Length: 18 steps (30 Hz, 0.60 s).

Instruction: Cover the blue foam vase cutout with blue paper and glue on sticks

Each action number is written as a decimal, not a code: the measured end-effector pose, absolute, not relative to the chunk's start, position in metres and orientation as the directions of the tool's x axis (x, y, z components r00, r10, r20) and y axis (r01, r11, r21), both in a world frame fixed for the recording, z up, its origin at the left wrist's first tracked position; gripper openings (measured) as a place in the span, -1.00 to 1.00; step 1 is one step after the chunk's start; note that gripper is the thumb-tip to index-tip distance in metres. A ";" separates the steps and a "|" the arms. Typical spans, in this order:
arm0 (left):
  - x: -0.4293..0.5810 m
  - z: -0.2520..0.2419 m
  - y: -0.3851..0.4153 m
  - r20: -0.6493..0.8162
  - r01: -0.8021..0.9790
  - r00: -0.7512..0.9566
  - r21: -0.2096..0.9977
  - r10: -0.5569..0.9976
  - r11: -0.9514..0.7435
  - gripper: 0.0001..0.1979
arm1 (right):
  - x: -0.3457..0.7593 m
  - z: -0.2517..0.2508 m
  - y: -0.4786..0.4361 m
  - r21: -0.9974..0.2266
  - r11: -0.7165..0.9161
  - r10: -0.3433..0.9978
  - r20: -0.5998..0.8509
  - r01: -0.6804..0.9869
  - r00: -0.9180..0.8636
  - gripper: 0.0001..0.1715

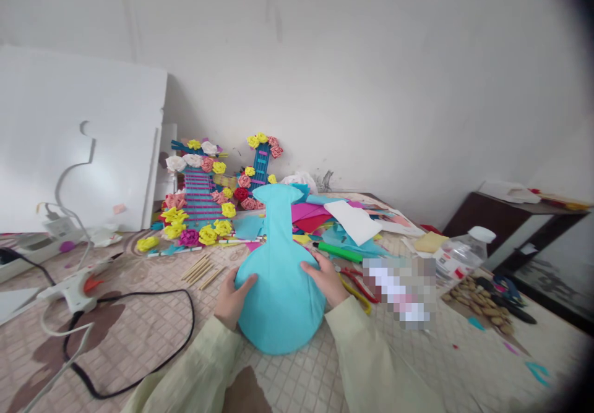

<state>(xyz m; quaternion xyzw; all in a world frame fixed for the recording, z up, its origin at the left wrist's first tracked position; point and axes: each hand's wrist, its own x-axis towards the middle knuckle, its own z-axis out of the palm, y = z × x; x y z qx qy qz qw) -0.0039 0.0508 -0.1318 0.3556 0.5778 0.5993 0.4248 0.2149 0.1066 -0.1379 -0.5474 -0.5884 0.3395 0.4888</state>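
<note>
A flat, light-blue cutout shaped like a round-bodied lute or vase (281, 298) is held over the table in front of me. Its long neck points away and ends in a flared top. My left hand (234, 295) grips the left edge, thumb on the front face and fingers behind. On the opposite edge, my right hand (327, 278) pinches it the same way. Several thin wooden sticks (199, 271) lie left of the cutout. A green marker (341, 252) and red-handled pliers (364, 286) lie beyond my right hand.
A glue gun (77, 289) with a looping black cable (192, 314) occupies the left. Flower-trimmed blue craft pieces (202, 193) stand by the wall. Coloured paper sheets (355, 221) are piled behind the cutout. Rightward are a plastic bottle (464, 252) and peanuts (482, 302).
</note>
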 end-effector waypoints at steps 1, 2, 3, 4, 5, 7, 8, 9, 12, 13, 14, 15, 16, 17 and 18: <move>-0.005 -0.133 0.051 -0.064 -0.093 -0.381 0.995 0.922 0.030 -0.67 | 0.215 -0.139 0.107 -0.934 0.165 0.976 0.201 0.317 0.084 -0.45; -0.005 -0.135 0.051 -0.065 -0.090 -0.375 0.995 0.925 0.033 -0.66 | 0.214 -0.140 0.107 -0.934 0.161 0.976 0.199 0.318 0.090 -0.44; -0.006 -0.136 0.052 -0.067 -0.090 -0.370 0.995 0.927 0.036 -0.64 | 0.214 -0.141 0.107 -0.935 0.160 0.976 0.199 0.317 0.093 -0.44; -0.006 -0.138 0.052 -0.070 -0.092 -0.365 0.995 0.928 0.039 -0.62 | 0.213 -0.141 0.107 -0.936 0.164 0.975 0.203 0.312 0.095 -0.45; -0.006 -0.139 0.052 -0.075 -0.096 -0.362 0.994 0.929 0.043 -0.61 | 0.213 -0.142 0.107 -0.936 0.171 0.973 0.210 0.307 0.096 -0.46; -0.007 -0.140 0.052 -0.083 -0.110 -0.359 0.993 0.930 0.046 -0.59 | 0.212 -0.141 0.108 -0.937 0.187 0.969 0.225 0.294 0.102 -0.48; -0.007 -0.141 0.053 -0.087 -0.119 -0.358 0.992 0.930 0.047 -0.58 | 0.213 -0.141 0.108 -0.938 0.194 0.967 0.233 0.288 0.108 -0.50; -0.007 -0.140 0.053 -0.090 -0.129 -0.358 0.991 0.929 0.046 -0.57 | 0.215 -0.141 0.109 -0.939 0.197 0.964 0.238 0.281 0.120 -0.52; -0.008 -0.139 0.054 -0.097 -0.171 -0.375 0.985 0.922 0.033 -0.54 | 0.223 -0.142 0.115 -0.945 0.186 0.950 0.242 0.268 0.195 -0.47; -0.009 -0.138 0.054 -0.100 -0.188 -0.386 0.982 0.917 0.028 -0.54 | 0.227 -0.142 0.117 -0.947 0.181 0.945 0.243 0.266 0.221 -0.43; -0.009 -0.137 0.054 -0.106 -0.207 -0.396 0.978 0.912 0.024 -0.54 | 0.230 -0.143 0.119 -0.948 0.179 0.940 0.244 0.265 0.240 -0.40; -0.009 -0.136 0.054 -0.114 -0.228 -0.405 0.973 0.907 0.021 -0.55 | 0.233 -0.144 0.121 -0.947 0.180 0.936 0.248 0.265 0.250 -0.38; -0.009 -0.134 0.054 -0.124 -0.250 -0.412 0.968 0.903 0.020 -0.57 | 0.235 -0.146 0.123 -0.946 0.185 0.934 0.254 0.267 0.252 -0.39; -0.009 -0.132 0.054 -0.134 -0.271 -0.418 0.963 0.899 0.017 -0.59 | 0.236 -0.147 0.124 -0.943 0.193 0.932 0.262 0.270 0.249 -0.40; -0.009 -0.130 0.054 -0.144 -0.291 -0.421 0.956 0.896 0.017 -0.61 | 0.235 -0.147 0.126 -0.940 0.203 0.930 0.273 0.275 0.246 -0.42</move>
